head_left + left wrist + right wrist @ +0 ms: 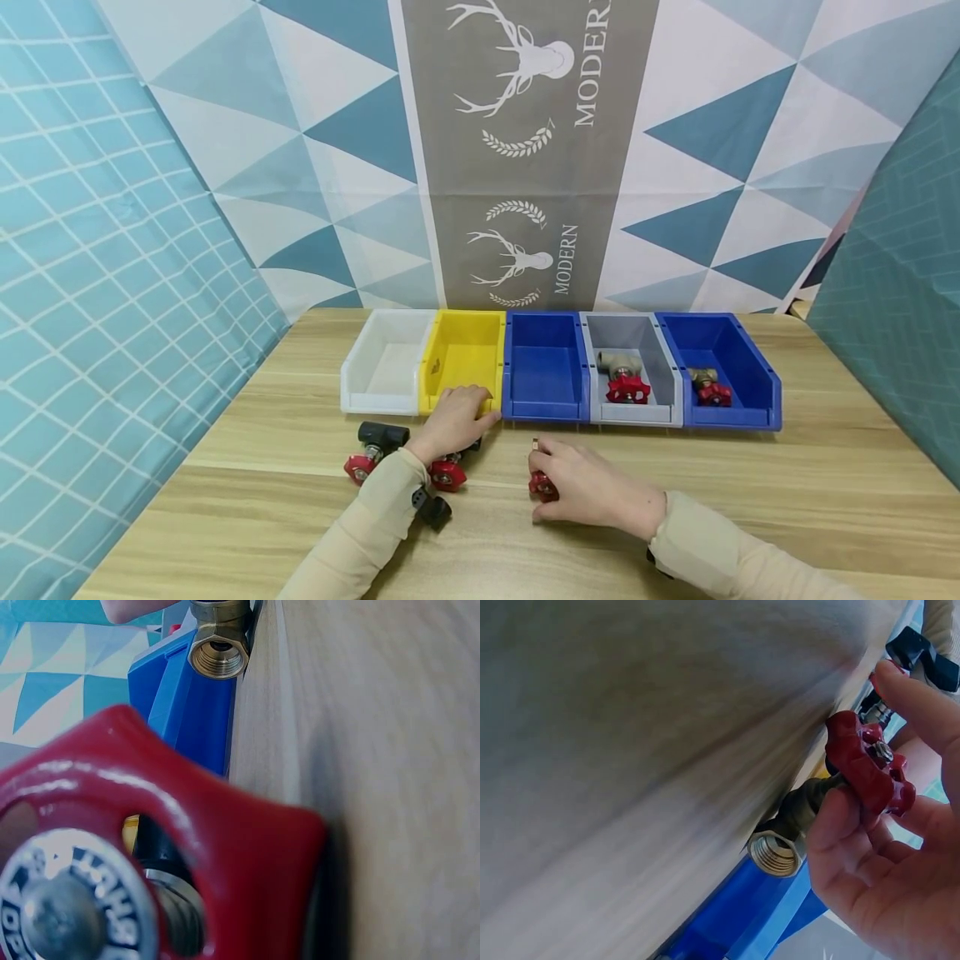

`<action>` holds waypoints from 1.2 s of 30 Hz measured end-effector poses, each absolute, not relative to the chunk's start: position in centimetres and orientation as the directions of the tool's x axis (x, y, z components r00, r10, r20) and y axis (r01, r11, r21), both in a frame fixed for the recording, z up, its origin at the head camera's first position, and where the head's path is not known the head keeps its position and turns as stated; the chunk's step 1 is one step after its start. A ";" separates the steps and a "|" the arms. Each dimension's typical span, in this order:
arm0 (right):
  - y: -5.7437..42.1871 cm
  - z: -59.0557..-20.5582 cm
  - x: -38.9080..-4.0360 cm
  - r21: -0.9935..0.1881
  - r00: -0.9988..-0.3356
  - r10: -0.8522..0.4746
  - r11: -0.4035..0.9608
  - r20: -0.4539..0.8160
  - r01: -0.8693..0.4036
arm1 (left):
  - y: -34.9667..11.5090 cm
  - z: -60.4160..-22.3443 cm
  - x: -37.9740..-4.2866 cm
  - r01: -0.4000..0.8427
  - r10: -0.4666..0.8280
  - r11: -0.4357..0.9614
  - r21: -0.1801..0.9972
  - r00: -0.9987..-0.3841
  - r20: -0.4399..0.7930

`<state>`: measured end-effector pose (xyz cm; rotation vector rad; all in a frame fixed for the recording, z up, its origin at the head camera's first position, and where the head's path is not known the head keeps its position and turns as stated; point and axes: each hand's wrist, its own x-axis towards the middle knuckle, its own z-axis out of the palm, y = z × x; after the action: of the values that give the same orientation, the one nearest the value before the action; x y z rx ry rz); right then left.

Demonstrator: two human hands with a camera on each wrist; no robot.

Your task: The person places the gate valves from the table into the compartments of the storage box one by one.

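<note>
My right hand (588, 492) has its fingers curled round a brass gate valve with a red handwheel (866, 761), just above or on the tabletop. Its threaded brass end (774, 853) faces the right wrist camera, and the thumb (919, 705) stands apart from the wheel. My left hand (452, 422) reaches over a black valve with a red handwheel (447, 475), fingertips at the front lip of the yellow bin (468, 337). Nothing shows in its grasp; the palm side is hidden. In the left wrist view, a red handwheel (247, 862) looms close to the camera.
A second black valve (382, 435) lies left of my left forearm. Along the back stand a white bin (378, 404), the yellow bin, a blue bin (546, 410), a grey bin (633, 414) holding a red-wheeled valve, and another blue bin (761, 408) holding a brass valve.
</note>
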<state>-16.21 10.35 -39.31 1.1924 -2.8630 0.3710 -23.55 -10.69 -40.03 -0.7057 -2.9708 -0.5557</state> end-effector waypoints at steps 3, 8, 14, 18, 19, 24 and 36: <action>10.2 -39.4 -16.2 -0.198 -0.710 -0.695 0.685 0.109 -0.701 | -10.7 -40.0 -23.6 0.442 0.427 0.834 0.332 -0.896 0.120; 10.1 -39.4 -16.2 -0.181 -0.698 -0.704 0.675 0.135 -0.716 | -10.6 -40.0 -23.6 0.445 0.429 0.831 0.333 -0.894 0.126; 10.2 -39.2 -16.2 -0.199 -0.693 -0.708 0.665 0.138 -0.720 | -10.7 -40.0 -23.6 0.446 0.431 0.832 0.331 -0.894 0.123; 10.2 -38.9 -16.3 -0.219 -0.696 -0.702 0.663 0.151 -0.716 | -10.7 -40.0 -23.6 0.447 0.431 0.830 0.333 -0.894 0.125; 10.3 -38.8 -16.4 -0.221 -0.697 -0.700 0.663 0.155 -0.715 | -10.7 -40.0 -23.6 0.448 0.432 0.830 0.333 -0.893 0.125; 10.4 -38.2 -16.7 -0.220 -0.696 -0.701 0.662 0.157 -0.716 | -10.7 -40.2 -23.7 0.446 0.430 0.831 0.334 -0.894 0.123; 10.8 -37.1 -16.9 -0.193 -0.706 -0.687 0.679 0.171 -0.708 | -10.8 -40.1 -23.6 0.442 0.428 0.831 0.339 -0.896 0.118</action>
<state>-16.89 10.77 -37.11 1.1662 -2.8011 0.3764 -23.57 -10.77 -40.08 -0.7062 -2.9703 -0.5642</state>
